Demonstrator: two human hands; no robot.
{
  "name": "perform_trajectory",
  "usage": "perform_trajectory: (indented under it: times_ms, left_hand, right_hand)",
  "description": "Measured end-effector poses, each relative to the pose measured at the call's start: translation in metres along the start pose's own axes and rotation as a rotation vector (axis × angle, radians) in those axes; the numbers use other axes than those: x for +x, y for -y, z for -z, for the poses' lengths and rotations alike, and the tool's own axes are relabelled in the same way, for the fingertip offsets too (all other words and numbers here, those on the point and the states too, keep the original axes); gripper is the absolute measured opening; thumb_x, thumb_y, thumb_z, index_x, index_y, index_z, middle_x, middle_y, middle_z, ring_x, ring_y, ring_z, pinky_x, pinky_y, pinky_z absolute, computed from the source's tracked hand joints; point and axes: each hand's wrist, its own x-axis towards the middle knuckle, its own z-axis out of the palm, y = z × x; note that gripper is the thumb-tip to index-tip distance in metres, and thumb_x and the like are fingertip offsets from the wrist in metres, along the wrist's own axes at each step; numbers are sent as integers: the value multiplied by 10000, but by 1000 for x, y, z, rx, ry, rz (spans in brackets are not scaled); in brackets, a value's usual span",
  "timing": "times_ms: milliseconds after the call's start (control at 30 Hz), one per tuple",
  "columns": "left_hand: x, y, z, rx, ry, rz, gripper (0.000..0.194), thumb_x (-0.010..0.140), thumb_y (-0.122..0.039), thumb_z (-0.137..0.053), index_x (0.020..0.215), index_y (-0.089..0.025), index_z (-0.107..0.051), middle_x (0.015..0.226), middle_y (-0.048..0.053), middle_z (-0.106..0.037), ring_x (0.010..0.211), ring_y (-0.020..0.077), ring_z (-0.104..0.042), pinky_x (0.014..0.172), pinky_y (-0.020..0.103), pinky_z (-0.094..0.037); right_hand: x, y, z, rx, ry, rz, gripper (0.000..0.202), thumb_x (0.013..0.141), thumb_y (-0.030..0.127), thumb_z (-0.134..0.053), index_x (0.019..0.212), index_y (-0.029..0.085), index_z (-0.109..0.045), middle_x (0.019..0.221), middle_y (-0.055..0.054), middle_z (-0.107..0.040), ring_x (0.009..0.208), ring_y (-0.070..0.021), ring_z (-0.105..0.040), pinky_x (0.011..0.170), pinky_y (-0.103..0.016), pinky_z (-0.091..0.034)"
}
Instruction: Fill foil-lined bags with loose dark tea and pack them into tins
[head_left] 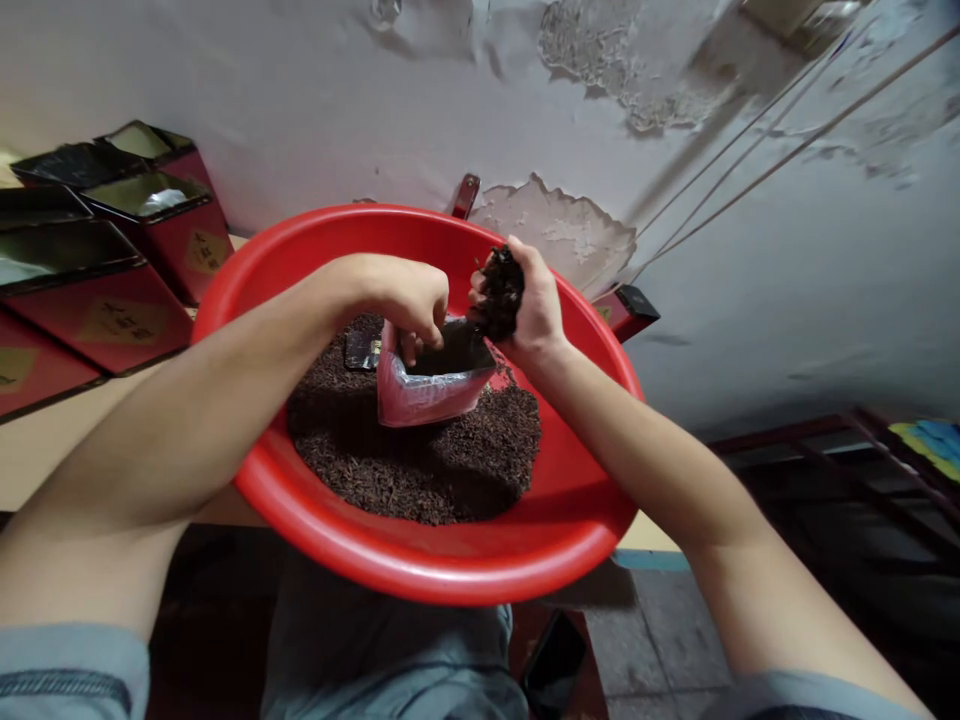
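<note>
A large red plastic basin (315, 500) rests on my lap and holds a heap of dark loose tea leaves (435, 465). My left hand (401, 295) grips the rim of a small pink foil pouch (420, 395) that stands open in the heap. My right hand (529, 300) is closed around a clump of tea leaves (501, 290) just above the pouch's mouth. A second flat foil packet (362, 350) lies on the leaves behind the pouch.
Several red tea boxes (112, 290) with open foil-lined tops are stacked at the left on a pale table. Another red box (626, 310) peeks from behind the basin at the right. A peeling grey wall fills the background. A dark phone (551, 655) lies by my knee.
</note>
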Motion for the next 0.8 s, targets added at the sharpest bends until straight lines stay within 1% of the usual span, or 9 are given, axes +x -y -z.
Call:
perform_trajectory:
  times_ms: [67,133,300,467,533,633,733,767,800]
  left_hand:
    - [4,2,-2,-24,46,18,335,820,-286,-718,1124,-168,-794,914,93,-822,943,262,-790,811,295,-609]
    - [4,3,-2,-30,79,33,397,786,-277,-750,1165,-167,-793,916,97,-818,958,277,-786,813,313,-623]
    - [1,0,-3,-24,83,65,419,808,-216,-703,1201,-87,-772,911,130,-816,899,272,-783,805,327,-640]
    - [6,3,-2,-28,91,74,387,806,-220,-692,1165,-119,-796,868,118,-817,858,267,-789,793,335,-635]
    - [7,5,1,-22,79,53,344,820,-233,-674,1123,-137,-804,793,89,-804,808,247,-783,765,313,-624]
    - [4,8,8,26,2,45,273,825,-274,-672,1042,-181,-811,688,41,-770,765,218,-774,740,260,-591]
    - [3,9,13,104,-125,52,240,792,-300,-710,978,-195,-819,688,40,-772,768,219,-773,752,249,-571]
    - [3,9,13,121,-156,55,236,783,-310,-720,965,-198,-822,691,43,-774,775,224,-775,759,253,-569]
    - [4,9,13,125,-176,58,236,778,-322,-729,957,-201,-824,692,46,-773,790,231,-777,766,257,-568]
  right_hand:
    - [-4,-5,-17,-2,12,39,464,905,713,-533,815,259,-503,705,-4,-561,788,-200,-643,666,-328,-560]
    - [-5,-11,-25,-7,22,56,482,872,735,-549,811,259,-508,738,-18,-593,868,-228,-667,702,-356,-582]
    - [-7,-16,-25,34,42,37,428,857,674,-584,779,259,-513,766,-22,-616,885,-222,-678,731,-355,-582]
    - [-17,-4,-21,11,103,13,468,890,678,-610,722,245,-546,765,-27,-638,882,-218,-695,780,-366,-577]
    - [-12,0,-8,-16,114,32,459,895,656,-646,719,235,-597,783,-26,-663,871,-207,-699,798,-363,-571]
    - [13,-7,32,-142,10,90,380,897,595,-695,782,232,-684,823,-22,-704,843,-183,-694,809,-347,-552]
    - [47,-32,83,-547,-59,104,242,947,447,-659,883,225,-733,835,-33,-712,801,-177,-659,841,-351,-522]
    - [56,-43,97,-747,-43,43,213,952,391,-660,868,208,-728,849,-55,-717,833,-192,-660,894,-369,-511]
    - [62,-54,108,-940,26,-41,190,948,361,-683,877,192,-735,934,-89,-740,930,-218,-671,972,-390,-491]
